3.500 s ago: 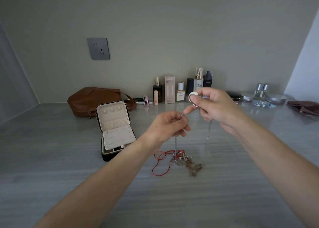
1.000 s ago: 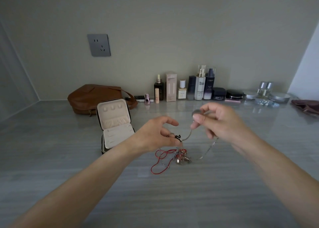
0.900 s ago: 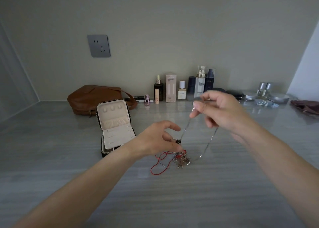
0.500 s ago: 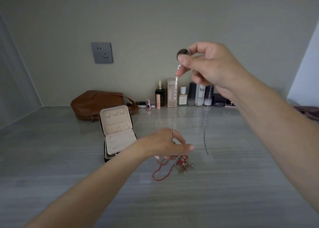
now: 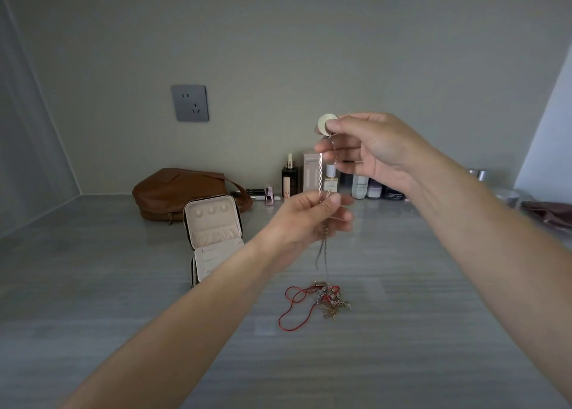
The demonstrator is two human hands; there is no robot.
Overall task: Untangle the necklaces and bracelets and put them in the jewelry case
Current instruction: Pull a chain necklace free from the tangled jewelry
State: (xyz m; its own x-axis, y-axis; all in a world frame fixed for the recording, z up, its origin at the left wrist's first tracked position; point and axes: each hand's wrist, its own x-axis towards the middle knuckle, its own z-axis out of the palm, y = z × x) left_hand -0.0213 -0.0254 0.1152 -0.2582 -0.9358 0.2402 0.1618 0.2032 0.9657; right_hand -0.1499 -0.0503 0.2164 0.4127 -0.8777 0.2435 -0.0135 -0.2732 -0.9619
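Two hands are recorded in the head view, both clamped on one necklace. The round pale disc pendant (image 5: 327,124) is pinched by the right hand (image 5: 377,148), held high. The silver link chain (image 5: 320,173) hangs doubled from it and is pinched lower down by the left hand (image 5: 309,220). Below that grip the chain drops towards the knot of silver jewellery (image 5: 332,298) lying on the grey striped table (image 5: 433,331), with a thin red cord (image 5: 292,311) looped beside it. Whether the chain is free of the knot cannot be told.

It is judged that the chain is best drawn upward slowly, with the lower grip slid down the links so that any snag is felt before it is tightened. A sharp pull is to be avoided, since the whole knot could be lifted.

The small black zip jewelry case (image 5: 213,238) stands open left of the knot, lid upright. Its cream lining, three knobs and gathered pocket are visible; no jewellery is seen in it. The brown leather bag (image 5: 182,192) behind lies closed, contents hidden.
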